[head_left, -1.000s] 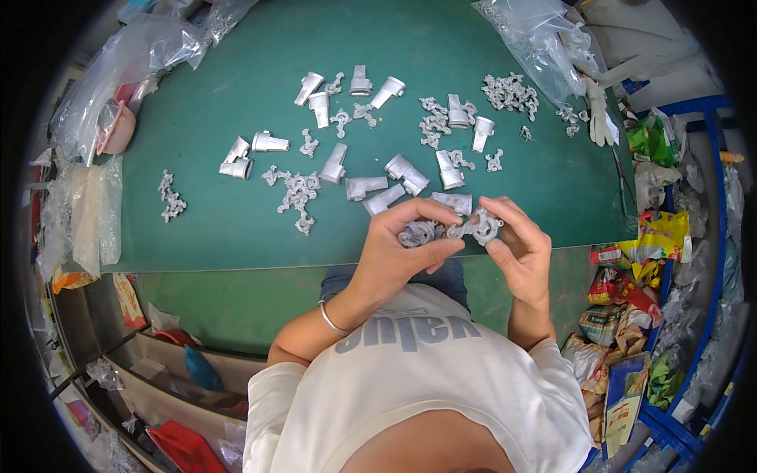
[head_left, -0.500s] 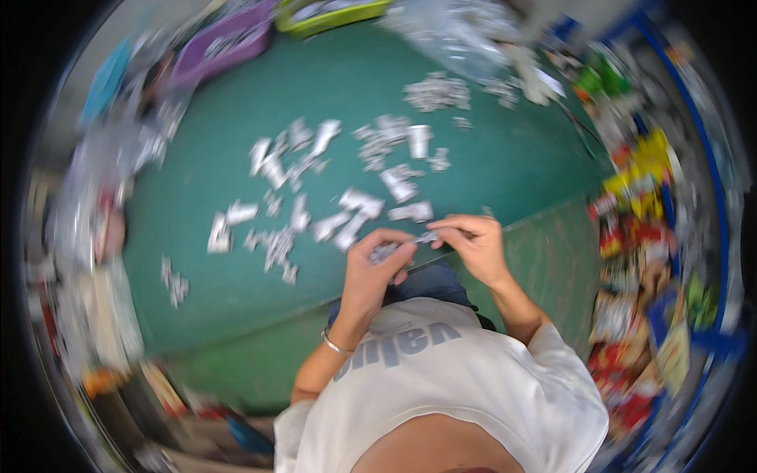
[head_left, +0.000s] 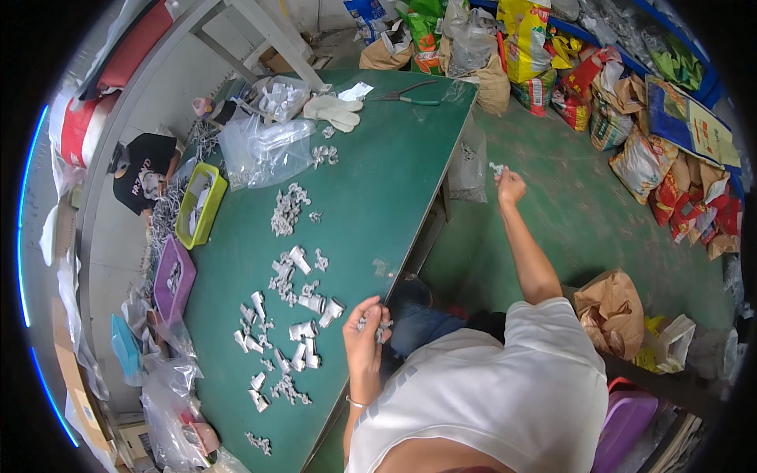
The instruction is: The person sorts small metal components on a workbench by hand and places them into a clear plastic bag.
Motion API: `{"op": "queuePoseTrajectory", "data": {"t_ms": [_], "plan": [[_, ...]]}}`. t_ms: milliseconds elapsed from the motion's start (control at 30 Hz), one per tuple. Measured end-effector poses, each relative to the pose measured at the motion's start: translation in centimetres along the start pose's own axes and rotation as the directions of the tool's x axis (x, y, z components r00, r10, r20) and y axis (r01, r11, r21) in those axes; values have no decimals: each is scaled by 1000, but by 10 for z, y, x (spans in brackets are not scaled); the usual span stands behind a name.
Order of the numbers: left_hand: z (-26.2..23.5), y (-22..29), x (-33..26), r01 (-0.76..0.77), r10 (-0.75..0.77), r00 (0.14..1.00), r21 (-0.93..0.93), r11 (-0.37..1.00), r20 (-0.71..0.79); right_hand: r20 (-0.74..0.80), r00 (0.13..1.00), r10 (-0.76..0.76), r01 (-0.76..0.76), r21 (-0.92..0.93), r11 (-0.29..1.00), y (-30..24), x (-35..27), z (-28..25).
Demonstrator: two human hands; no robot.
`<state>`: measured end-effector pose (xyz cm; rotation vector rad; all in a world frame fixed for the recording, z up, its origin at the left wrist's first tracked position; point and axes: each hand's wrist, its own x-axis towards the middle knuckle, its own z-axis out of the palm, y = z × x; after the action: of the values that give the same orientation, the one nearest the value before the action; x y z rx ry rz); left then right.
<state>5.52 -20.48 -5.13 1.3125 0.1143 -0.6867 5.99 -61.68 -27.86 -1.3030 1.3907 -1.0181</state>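
Observation:
My left hand is at the near edge of the green table, its fingers curled round several small grey metal parts. Stretched out to the right, my right hand pinches a small grey metal piece above the floor. Beside it, a clear plastic bag hangs at the table's edge with some grey bits inside. Left of my left hand lie silvery metal cylinders, mixed with clusters of small parts. A pile of small grey parts sits farther back.
A yellow-green basket and a purple basket line the table's left side. A pale glove and pliers lie at the far end. Filled sacks stand along the right. Another person is beyond the table.
My view has turned to the right. My right hand has moved from beside my left hand over the table edge, out beyond the table with the piece. My left hand keeps its parts.

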Motion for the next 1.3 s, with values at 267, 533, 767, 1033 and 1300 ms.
{"op": "queuePoseTrajectory", "data": {"t_ms": [267,533,767,1033,1300], "plan": [[13,-7,5,14,-17,995,-28,1000,-101,282,929,240,-236,-49,970,31,62,74],[-9,-8,-1,17,-36,995,-189,982,-96,-38,826,-562,556,214,803,-93,-59,9],[-34,-3,-2,-88,52,988,-249,964,-146,801,-45,-597,614,494,616,-213,-207,59],[-62,14,-2,-150,103,957,-156,976,-272,670,-508,-541,653,709,266,-198,-318,143],[-84,19,-6,-148,93,954,-178,973,-286,730,-581,-361,694,676,249,-204,-322,143]]}}
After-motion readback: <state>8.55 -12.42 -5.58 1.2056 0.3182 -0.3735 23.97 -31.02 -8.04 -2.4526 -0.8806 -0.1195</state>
